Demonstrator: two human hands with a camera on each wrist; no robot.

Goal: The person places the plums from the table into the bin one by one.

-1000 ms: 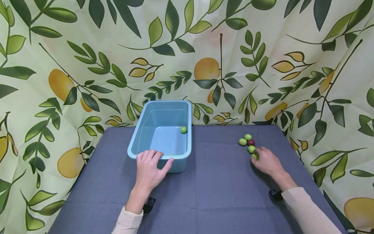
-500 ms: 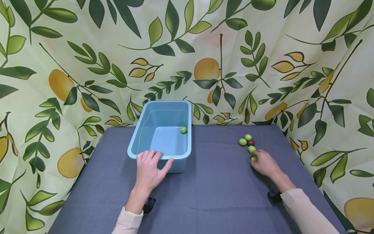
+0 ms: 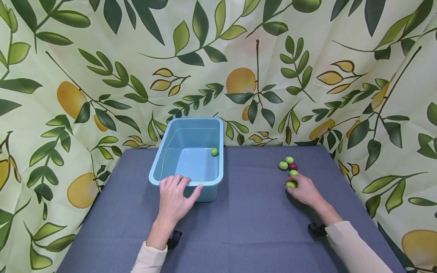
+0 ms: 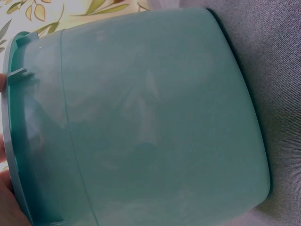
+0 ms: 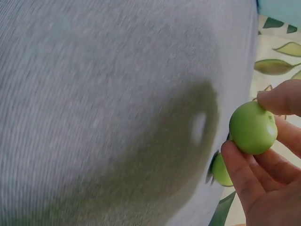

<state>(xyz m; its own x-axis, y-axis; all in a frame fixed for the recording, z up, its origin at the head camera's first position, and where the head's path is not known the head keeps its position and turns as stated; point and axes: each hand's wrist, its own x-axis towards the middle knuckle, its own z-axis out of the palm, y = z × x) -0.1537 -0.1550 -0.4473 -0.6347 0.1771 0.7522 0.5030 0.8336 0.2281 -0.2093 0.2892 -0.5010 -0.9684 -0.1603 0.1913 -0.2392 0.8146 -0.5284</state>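
Note:
My right hand [image 3: 308, 192] pinches a small green plum [image 5: 252, 128] between thumb and fingers, lifted just off the cloth in the right wrist view. Right behind it on the table lie more green plums [image 3: 283, 165] and one dark red plum [image 3: 293, 166], loosely clustered. My left hand [image 3: 175, 199] grips the near rim of a light-blue plastic bin [image 3: 221, 151], fingers hooked over the edge and thumb spread to the right. One green plum [image 3: 214, 151] sits inside against the right wall. A green sliver shows behind the near rim, mostly hidden.
A grey-blue cloth [image 3: 252, 227] covers the table. Patterned leaf-and-fruit fabric [image 3: 307, 94] hangs behind and at both sides, close to the table's edges. The bin stands at the back, left of the middle, apart from the plums.
My right hand has drawn one green plum away from the others and moved slightly left with it. The left hand and the bin have stayed in place.

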